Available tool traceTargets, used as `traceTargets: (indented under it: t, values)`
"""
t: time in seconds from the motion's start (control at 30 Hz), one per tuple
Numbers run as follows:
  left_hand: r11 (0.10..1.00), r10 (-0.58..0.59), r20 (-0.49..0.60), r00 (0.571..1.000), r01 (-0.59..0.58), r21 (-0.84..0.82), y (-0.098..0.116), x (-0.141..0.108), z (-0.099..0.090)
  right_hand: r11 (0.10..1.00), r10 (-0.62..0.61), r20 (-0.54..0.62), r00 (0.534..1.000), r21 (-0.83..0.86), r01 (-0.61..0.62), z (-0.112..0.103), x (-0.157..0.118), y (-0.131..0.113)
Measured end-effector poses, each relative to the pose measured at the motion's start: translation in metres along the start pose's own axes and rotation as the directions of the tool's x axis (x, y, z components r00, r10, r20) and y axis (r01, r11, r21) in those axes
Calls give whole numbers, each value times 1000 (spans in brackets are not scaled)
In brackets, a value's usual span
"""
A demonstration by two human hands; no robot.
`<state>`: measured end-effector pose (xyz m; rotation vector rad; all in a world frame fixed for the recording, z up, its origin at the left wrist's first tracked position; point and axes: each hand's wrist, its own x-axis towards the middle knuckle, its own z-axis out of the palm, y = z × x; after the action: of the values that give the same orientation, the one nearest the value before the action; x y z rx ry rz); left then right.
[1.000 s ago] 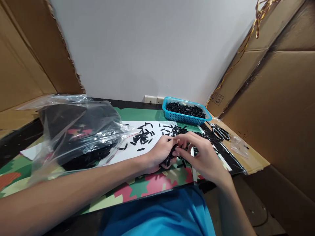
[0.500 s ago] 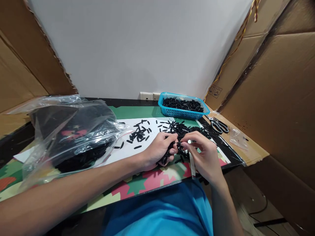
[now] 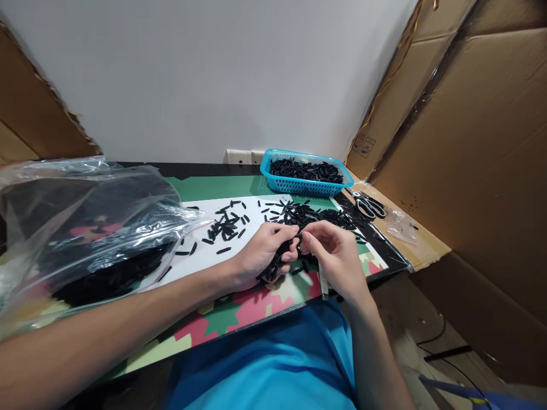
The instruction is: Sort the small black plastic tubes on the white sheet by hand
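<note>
My left hand (image 3: 267, 250) is closed around a bunch of small black strips (image 3: 272, 267), whose ends stick out below the fingers. Thumb and forefinger of my right hand (image 3: 333, 253) pinch at the front of the left fingertips, where a black strip seems to be held; it is too small to make out clearly. Just beyond both hands lies a heap of the same black strips (image 3: 305, 215). More loose black strips (image 3: 226, 224) are scattered on a white sheet (image 3: 194, 213) to the left of the hands.
A blue basket (image 3: 305, 187) full of black strips stands at the back against the wall. On the left lies a clear zip bag (image 3: 106, 228) with black pieces inside. Scissors (image 3: 368, 206) and a small plastic bag (image 3: 401, 226) lie to the right, by a cardboard wall (image 3: 478, 154).
The whole view has shifted, so everything sits further left. My right fingers have come closer to the left fingertips, while the left hand keeps its hold on the strips.
</note>
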<state>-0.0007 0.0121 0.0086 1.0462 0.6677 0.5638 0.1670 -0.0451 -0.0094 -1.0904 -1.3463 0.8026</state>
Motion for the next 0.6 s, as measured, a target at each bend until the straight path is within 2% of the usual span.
traceTargets:
  t: [0.2, 0.6]
  values:
    - [999, 31, 0, 1000, -31, -8, -1, 1, 1, 993, 25, 40, 999, 118, -30, 3, -1, 1]
    - [997, 65, 22, 998, -66, 42, -1, -1, 2, 994, 26, -31, 999, 111, -23, 6, -1, -1]
